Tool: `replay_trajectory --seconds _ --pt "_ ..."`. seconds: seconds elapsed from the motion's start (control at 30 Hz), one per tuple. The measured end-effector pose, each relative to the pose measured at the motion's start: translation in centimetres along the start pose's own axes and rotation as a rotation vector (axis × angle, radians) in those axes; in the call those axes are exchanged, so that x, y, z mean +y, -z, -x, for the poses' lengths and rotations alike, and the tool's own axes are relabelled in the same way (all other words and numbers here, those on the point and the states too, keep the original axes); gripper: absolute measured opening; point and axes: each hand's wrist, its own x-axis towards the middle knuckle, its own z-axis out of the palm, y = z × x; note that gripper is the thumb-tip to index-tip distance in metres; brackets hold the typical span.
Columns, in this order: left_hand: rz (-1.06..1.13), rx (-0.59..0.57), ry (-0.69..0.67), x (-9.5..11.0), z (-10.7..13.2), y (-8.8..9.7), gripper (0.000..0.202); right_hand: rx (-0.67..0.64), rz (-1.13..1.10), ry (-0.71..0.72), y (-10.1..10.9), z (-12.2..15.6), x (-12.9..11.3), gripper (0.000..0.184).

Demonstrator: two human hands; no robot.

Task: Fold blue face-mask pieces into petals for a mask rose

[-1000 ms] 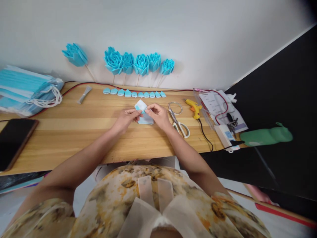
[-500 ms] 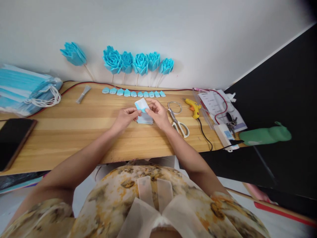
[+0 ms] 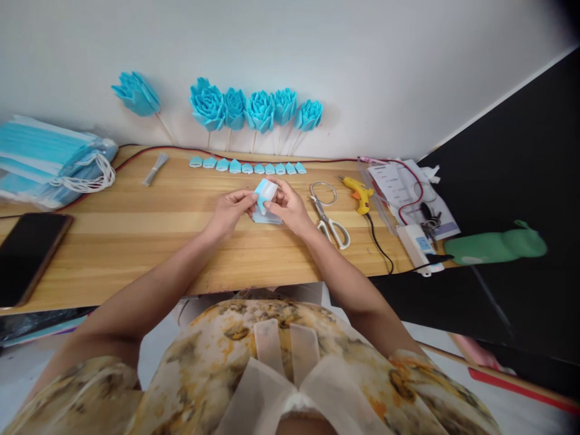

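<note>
Between both hands is a small blue-and-white piece of mask fabric, partly folded over. My left hand pinches its left side between thumb and fingers. The right side is gripped by my right hand, with the thumb pressed on the front. Just under the hands a stack of pale blue fabric pieces lies on the wooden table. Beyond them runs a row of small folded blue petals. White-handled scissors lie to the right of my right hand.
Several blue fabric flowers on sticks lean against the wall. A bag of masks and a phone lie left. Rightward are a yellow glue gun, a power strip, papers, keys and a green bottle.
The fabric piece has turned in my fingers, and its corner now folds over toward my right thumb. My left thumb has moved up onto its left edge. The view has shifted slightly.
</note>
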Motion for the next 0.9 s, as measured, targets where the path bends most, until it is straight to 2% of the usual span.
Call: replay_trajectory --seconds 0.27,0.6,0.73,0.9 --pt "-0.046 0.014 -0.002 0.3 0.1 -0.1 0.022 -0.021 -0.102 -0.04 -0.1 0.0 -0.2 0.064" --pt "-0.09 0.017 0.005 0.3 0.2 -0.1 0.022 0.05 -0.042 -0.059 0.1 0.1 -0.2 0.059" --pt "-0.117 -0.003 0.037 0.1 0.2 -0.2 0.021 0.049 0.004 -0.039 0.1 0.3 -1.0 0.05" --pt "-0.147 -0.032 0.053 0.1 0.1 -0.2 0.018 0.118 0.062 0.031 0.1 0.3 -1.1 0.026"
